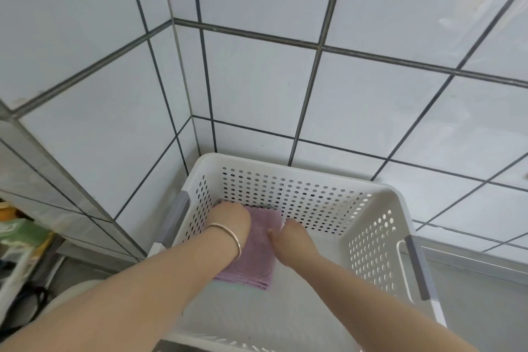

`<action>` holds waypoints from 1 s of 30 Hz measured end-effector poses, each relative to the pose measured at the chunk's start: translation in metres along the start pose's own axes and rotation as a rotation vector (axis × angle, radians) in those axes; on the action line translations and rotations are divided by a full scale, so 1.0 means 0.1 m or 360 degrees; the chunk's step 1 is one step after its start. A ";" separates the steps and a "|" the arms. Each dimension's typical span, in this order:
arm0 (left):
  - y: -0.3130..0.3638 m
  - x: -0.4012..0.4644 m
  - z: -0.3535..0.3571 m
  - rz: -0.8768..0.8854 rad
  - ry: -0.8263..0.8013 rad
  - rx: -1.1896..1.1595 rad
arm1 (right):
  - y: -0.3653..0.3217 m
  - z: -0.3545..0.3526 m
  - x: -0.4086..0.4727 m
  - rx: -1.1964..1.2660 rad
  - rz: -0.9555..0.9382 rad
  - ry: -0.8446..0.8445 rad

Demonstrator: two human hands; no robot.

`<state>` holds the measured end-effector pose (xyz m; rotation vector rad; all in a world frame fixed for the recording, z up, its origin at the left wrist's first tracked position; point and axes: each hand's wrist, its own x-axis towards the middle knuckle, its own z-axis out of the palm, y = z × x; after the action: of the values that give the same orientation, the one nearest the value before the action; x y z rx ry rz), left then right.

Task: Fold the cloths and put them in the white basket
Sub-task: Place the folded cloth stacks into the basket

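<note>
Both hands, left [231,217] and right [288,233], press the folded purple cloth [254,263], soft and light, into the white basket [371,243]; finger positions can't be told; best gripped by its folded edges.

White tiled wall [371,100] with dark grout meeting in a corner, green packaging [21,233] lying at left, steel counter [471,294] showing at right

The white basket [288,177] is a rectangular plastic bin with rows of small holes in its walls and grey handles on its two short sides; it stands upright in a tiled corner. A folded purple cloth [258,254] lies flat on the basket's floor, in its far left part, near the perforated walls, its layered edges stacked at the near corner.
</note>
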<state>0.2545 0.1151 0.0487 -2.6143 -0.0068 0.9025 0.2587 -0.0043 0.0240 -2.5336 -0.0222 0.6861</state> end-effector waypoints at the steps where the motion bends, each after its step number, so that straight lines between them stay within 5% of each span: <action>1: 0.03 -0.06 -0.03 0.0124 -0.0010 0.0069 | -0.01 -0.01 -0.06 -0.0234 -0.0220 0.0166; 3: 0.11 -0.04 0.09 0.0140 -0.0094 0.0063 | -0.02 -0.02 -0.15 -0.0728 -0.0710 0.0363; 5: 0.14 -0.02 0.25 0.0118 -0.0082 0.0033 | 0.02 0.04 -0.16 -0.1055 -0.0961 0.0207; 9: 0.12 0.17 0.39 -0.0127 -0.0237 -0.0249 | 0.19 0.21 -0.04 -0.1053 -0.0783 -0.0231; 12: 0.43 0.30 0.40 -0.0160 -0.0670 0.0347 | 0.29 0.40 0.04 -0.0999 -0.0684 -0.0310; 14: 0.36 0.27 0.46 -0.0086 -0.0756 0.0165 | 0.28 0.42 0.08 -0.1001 -0.0646 -0.0327; 15: 0.24 0.17 0.39 -0.0112 -0.0481 0.0041 | 0.26 0.40 0.09 -0.1011 -0.0626 -0.0347; 18: -0.11 0.01 0.15 0.0043 -0.0318 -0.0568 | 0.04 0.17 0.07 -0.1004 -0.0600 -0.0348; 23: -0.30 -0.72 -0.40 0.0171 0.0263 -0.0866 | -0.50 -0.44 -0.52 -0.0748 -0.0684 -0.0129; 28: -0.63 -1.73 -0.38 0.0138 0.1418 -0.1497 | -0.57 -0.85 -1.51 0.0021 -0.1037 0.0542; 30: -0.62 -2.10 -0.13 0.0100 0.1769 -0.1842 | -0.43 -0.79 -1.94 0.0463 -0.1190 0.0586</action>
<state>0.1027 0.1421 0.2042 -3.7461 -0.2024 -0.9787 0.1319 -0.0323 0.1935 -2.0967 -0.6510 -0.0713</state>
